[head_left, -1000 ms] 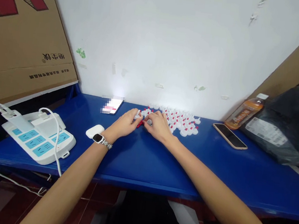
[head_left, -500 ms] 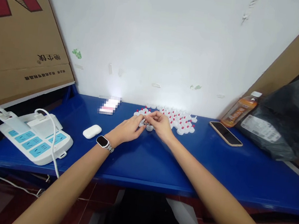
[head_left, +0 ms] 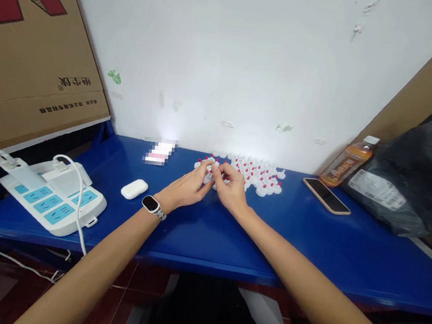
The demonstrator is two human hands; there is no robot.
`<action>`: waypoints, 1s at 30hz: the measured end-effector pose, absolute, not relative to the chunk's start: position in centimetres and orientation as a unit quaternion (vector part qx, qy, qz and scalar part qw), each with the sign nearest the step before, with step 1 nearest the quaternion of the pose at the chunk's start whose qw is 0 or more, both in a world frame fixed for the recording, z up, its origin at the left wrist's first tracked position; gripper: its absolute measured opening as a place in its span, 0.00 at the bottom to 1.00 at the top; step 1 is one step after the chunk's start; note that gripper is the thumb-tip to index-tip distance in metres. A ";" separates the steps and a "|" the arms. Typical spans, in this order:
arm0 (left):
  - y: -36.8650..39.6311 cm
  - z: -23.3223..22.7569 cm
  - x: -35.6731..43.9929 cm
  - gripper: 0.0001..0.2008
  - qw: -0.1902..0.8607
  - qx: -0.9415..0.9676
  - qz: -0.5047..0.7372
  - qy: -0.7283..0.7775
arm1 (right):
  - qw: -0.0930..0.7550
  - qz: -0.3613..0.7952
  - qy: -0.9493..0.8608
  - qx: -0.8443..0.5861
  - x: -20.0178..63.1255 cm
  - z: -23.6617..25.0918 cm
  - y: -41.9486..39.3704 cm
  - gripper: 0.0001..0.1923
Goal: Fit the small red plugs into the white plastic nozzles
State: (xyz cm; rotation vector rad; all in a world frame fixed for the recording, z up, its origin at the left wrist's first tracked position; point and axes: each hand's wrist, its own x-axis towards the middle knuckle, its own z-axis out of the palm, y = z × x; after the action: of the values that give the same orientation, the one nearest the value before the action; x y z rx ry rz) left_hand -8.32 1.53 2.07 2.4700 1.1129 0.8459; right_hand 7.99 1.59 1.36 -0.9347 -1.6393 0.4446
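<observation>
A cluster of several small white caps with red tips (head_left: pixel 255 175) lies on the blue table (head_left: pixel 208 234) against the white wall. My left hand (head_left: pixel 188 186), with a watch on the wrist, and my right hand (head_left: pixel 231 185) meet fingertip to fingertip at the cluster's left edge. Together they pinch one small white and red cap (head_left: pixel 212 170) just above the table. My fingers hide most of that cap.
A white earbud case (head_left: pixel 134 188) lies left of my hands, and a white power strip (head_left: pixel 50 196) with plugged cables sits at far left. To the right lie a phone (head_left: pixel 326 195), an orange drink bottle (head_left: pixel 346 161) and a black plastic bag (head_left: pixel 412 179). Cardboard boxes lean at both sides.
My hands rose from the red pieces on the table and came together on one cap. They have since settled slightly lower at the cluster's left edge.
</observation>
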 end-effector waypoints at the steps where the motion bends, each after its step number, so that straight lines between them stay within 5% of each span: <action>1: 1.5 2.0 -8.3 0.27 0.150 0.860 0.293 0.390 | 0.564 0.188 -0.700 -0.396 8.0 1.3 1.6 0.19; 11: 1.9 1.8 -8.7 0.31 0.115 0.868 0.272 0.398 | 0.566 0.163 -0.722 -0.364 7.7 0.6 2.2 0.14; 21: 2.6 2.5 -9.6 0.32 0.128 0.853 0.281 0.420 | 0.550 0.310 -0.676 -0.381 8.8 1.1 3.2 0.09; 30: 4.6 1.8 -12.2 0.13 0.130 0.814 0.280 0.491 | 0.387 0.187 -0.807 -0.405 10.2 1.1 3.1 0.03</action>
State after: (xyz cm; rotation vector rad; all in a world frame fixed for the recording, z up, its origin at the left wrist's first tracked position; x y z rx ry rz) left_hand -12.23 4.62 1.84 2.3652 1.4274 0.8135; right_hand 10.24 3.11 1.08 -1.0297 -2.0534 0.4750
